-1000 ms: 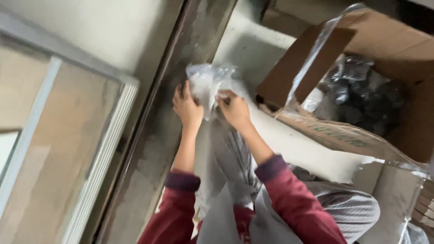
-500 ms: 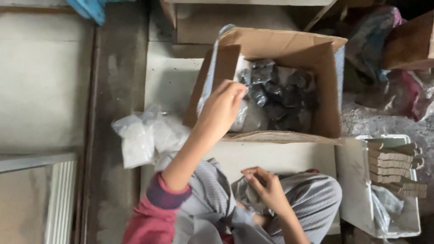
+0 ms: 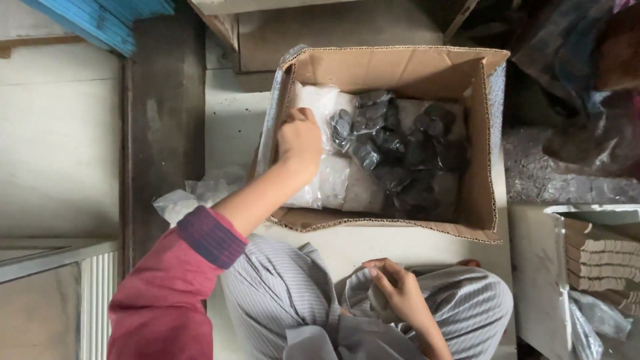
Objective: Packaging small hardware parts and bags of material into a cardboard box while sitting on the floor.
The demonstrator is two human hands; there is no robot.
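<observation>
A blue board (image 3: 107,23) top left, stacked cardboard pieces (image 3: 600,263) right — clear plastic bags (image 3: 193,197) on the floor.

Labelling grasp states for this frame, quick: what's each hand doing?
Left hand: inside the cardboard box, fingers curled on a clear plastic bag; grip cannot be told.
Right hand: at the lap, closed on a small clear bag.

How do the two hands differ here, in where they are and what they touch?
The left hand is stretched out into the cardboard box, resting on clear bags beside bags of dark round pieces; the right hand stays in the lap. The left hand is seen from its back, knuckles up; the right hand is curled round a small pale thing, hard to identify. Both are bare.
</observation>
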